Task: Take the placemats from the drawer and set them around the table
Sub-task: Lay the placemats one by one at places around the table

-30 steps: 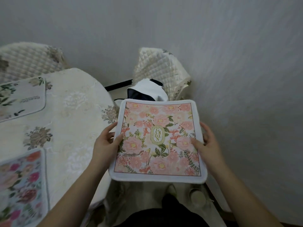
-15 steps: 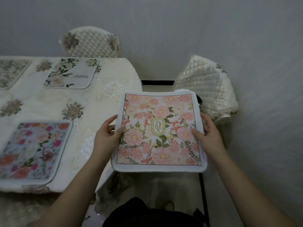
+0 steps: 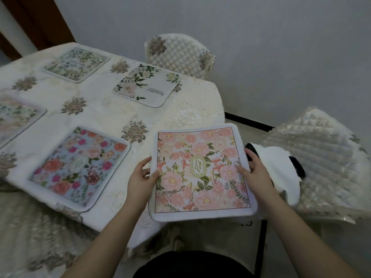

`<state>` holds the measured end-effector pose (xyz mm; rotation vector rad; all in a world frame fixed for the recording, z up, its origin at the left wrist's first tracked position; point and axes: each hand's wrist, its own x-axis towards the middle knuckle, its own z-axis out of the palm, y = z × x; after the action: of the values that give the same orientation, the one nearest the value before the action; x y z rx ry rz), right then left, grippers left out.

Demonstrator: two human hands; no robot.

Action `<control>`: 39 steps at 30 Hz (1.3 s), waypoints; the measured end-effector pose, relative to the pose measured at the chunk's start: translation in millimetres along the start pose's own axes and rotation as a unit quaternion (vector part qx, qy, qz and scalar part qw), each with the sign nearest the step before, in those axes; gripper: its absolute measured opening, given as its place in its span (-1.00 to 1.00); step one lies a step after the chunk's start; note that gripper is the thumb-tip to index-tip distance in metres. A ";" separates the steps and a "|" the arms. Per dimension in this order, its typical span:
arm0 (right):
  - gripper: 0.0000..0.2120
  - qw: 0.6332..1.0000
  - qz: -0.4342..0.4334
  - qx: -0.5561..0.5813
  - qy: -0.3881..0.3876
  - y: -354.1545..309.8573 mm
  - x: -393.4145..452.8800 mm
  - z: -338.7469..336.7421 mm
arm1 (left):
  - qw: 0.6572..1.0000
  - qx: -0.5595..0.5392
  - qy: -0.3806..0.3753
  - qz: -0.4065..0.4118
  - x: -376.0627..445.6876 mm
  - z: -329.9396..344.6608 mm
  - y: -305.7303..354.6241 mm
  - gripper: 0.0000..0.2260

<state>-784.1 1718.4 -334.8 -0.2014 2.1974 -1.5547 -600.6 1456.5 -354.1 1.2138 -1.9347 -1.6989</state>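
Table (image 3: 104, 115) (floral cloth) carries four placemats (image 3: 79, 169).

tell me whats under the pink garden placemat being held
Its far left corner overlaps the table edge; the rest hangs over floor and the person's lap. The left hand and right hand grip its sides, fingers beneath hidden. A white cloth pokes out on the right.

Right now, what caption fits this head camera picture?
Both hands hold a pink placemat at the table's edge.
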 end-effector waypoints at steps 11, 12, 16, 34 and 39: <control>-0.59 0.995 0.016 -0.057 -0.076 -28.2 91.5 57.0 | 0.990 -0.072 0.072 -0.097 41.6 -17.8 -19.9 -0.58; -0.61 0.994 0.016 -0.066 -0.085 -29.5 100.2 60.4 | 0.988 -0.079 0.078 -0.106 42.1 -16.3 -22.8 -0.60; -0.68 0.987 0.010 -0.106 -0.120 -31.2 141.9 70.0 | 0.976 -0.118 0.082 -0.162 44.5 -6.8 -33.0 -0.72; -0.73 0.926 -0.105 -0.260 -0.252 -53.3 305.9 93.2 | 0.926 -0.190 0.195 -0.262 69.5 91.1 -26.2 -0.93; -0.71 0.927 -0.112 -0.243 -0.264 -54.2 332.2 104.2 | 0.932 -0.173 0.212 -0.240 80.3 98.0 -25.5 -0.93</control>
<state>-1043.1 1489.0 -401.6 -0.9357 2.1078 -0.8694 -707.1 1464.0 -427.0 1.8165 -1.0891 -1.7006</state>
